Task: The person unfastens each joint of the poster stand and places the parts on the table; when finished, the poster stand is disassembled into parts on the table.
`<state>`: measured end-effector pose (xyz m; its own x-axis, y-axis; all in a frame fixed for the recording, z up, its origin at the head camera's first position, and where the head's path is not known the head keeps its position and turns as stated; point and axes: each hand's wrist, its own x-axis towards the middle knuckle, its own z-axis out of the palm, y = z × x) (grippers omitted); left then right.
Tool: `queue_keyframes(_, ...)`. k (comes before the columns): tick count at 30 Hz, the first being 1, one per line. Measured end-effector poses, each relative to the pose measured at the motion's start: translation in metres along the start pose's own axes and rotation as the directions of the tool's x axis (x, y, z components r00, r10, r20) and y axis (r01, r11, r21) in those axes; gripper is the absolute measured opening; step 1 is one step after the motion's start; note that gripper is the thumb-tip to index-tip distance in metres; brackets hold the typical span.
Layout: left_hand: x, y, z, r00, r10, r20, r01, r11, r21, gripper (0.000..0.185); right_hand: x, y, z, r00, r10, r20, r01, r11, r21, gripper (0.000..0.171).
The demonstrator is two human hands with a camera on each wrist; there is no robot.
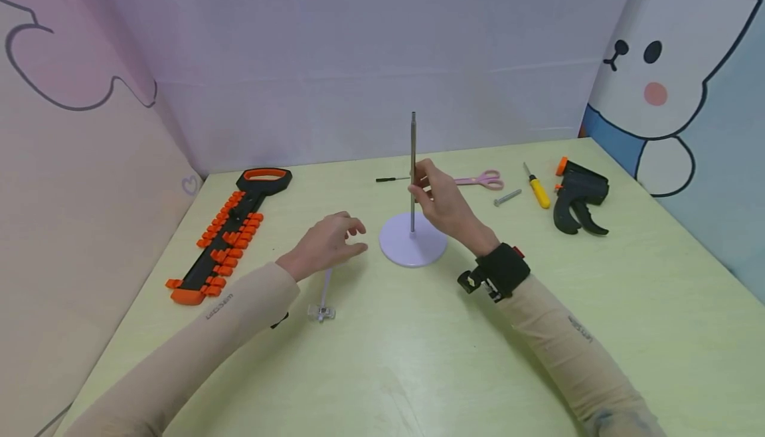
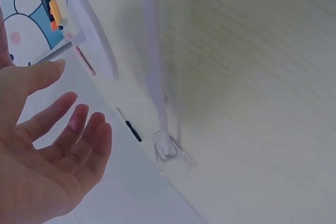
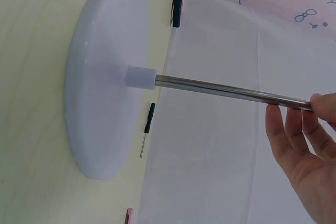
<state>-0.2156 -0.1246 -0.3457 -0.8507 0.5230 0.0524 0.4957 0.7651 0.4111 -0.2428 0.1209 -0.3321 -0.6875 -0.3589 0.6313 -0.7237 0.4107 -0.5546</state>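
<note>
My right hand pinches a thin metal pole between thumb and fingers. The pole stands upright in the collar of a round, pale lilac base, which lies flat on the table. Left of the base, my left hand hovers with loosely bent fingers and holds nothing, apart from the pole. Beneath it lies a slim white rod with a clear plastic piece at its near end. In the head view the hand hides part of this rod; another clear piece shows at its end in the left wrist view.
A black bar with orange clips and handle lies at left. Behind the base are a small black screwdriver and pink scissors. A bolt, a yellow-handled screwdriver and a black-orange trigger-grip tool lie at right.
</note>
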Motion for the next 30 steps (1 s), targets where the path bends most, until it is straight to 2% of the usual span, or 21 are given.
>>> queue_keyframes(6,0.017,0.011,0.007,0.998,0.040,0.042,-0.040,0.999,0.002,0.042,0.001,0.001,0.001,1.000,-0.015,0.001,0.015,1.000,-0.002,0.020)
queue_keyframes(13,0.042,0.013,0.022,0.993,0.045,0.110,-0.055,0.994,0.091,0.056,0.001,0.001,0.000,1.000,-0.007,0.001,0.007,1.000,0.000,0.020)
queue_keyframes(17,0.053,0.015,0.030,0.985,0.059,0.165,-0.077,0.992,0.103,0.060,-0.001,0.001,0.000,1.000,0.000,0.002,0.000,1.000,-0.010,0.020)
queue_keyframes(23,0.060,0.018,0.038,0.967,0.064,0.248,-0.094,0.990,0.108,0.064,-0.001,0.002,0.000,1.000,-0.001,0.004,0.000,1.000,0.011,0.019)
queue_keyframes(30,0.067,0.021,0.036,0.952,0.118,0.284,-0.153,0.982,0.107,0.062,0.000,0.002,-0.001,1.000,0.000,0.007,0.000,1.000,0.000,0.019)
